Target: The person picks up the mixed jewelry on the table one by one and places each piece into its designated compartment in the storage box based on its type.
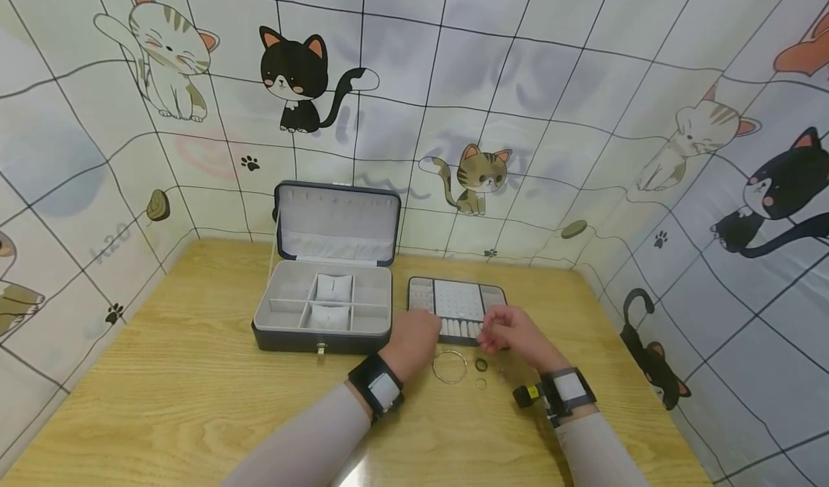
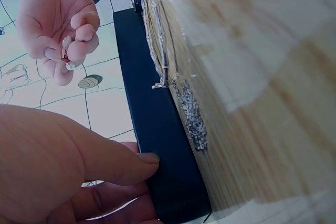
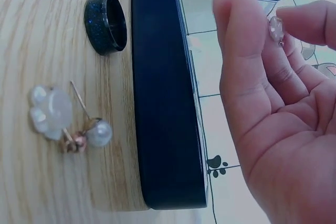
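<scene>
A shallow dark jewellery tray [image 1: 458, 296] with a pale lining, small compartments and ring rolls lies on the table. My left hand [image 1: 414, 342] grips the tray's left end; in the left wrist view its thumb [image 2: 123, 163] presses the dark side wall [image 2: 152, 108]. Above the tray's right front corner, my right hand [image 1: 518, 337] pinches a small white flower-like earring [image 3: 275, 29] between thumb and fingers. Another white flower earring [image 3: 56, 111], with a pearl [image 3: 100, 132] beside it, lies in front of the tray, near a dark glittery ring [image 3: 94, 30].
Left of the tray stands an open dark jewellery box [image 1: 324, 342], its lid [image 1: 337, 221] raised and two white cushions [image 1: 333, 288] inside. A gold bangle [image 1: 466, 367] and a thin gold ring [image 1: 481, 388] lie on the wooden table [image 1: 194, 386]. Cat-patterned cloth [image 1: 401, 62] surrounds the table.
</scene>
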Tool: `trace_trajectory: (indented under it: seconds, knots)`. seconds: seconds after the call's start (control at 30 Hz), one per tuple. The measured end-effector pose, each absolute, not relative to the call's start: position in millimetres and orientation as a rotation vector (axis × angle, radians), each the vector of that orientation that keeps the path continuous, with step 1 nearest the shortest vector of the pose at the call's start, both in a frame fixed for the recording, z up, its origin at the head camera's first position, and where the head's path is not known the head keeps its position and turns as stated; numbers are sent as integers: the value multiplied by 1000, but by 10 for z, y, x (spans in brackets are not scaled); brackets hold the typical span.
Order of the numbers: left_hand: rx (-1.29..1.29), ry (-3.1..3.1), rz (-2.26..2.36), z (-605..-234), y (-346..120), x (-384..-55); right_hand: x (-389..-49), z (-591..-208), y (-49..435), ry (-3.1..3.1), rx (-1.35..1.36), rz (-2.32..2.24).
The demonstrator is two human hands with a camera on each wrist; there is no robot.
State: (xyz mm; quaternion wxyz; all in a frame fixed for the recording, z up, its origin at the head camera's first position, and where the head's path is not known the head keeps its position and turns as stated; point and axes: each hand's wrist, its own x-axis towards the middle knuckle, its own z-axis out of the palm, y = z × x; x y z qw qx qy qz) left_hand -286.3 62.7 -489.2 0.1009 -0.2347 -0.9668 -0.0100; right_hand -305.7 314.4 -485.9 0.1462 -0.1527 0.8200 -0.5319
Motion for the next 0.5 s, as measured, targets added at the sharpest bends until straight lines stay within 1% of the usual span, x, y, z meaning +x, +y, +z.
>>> trace_trajectory:
  seconds: [0.5]
  knots:
    - [-703, -2845, -40, -4890, 617, -2856, -3065, -4863, 3126, 2334, -449, -1576]
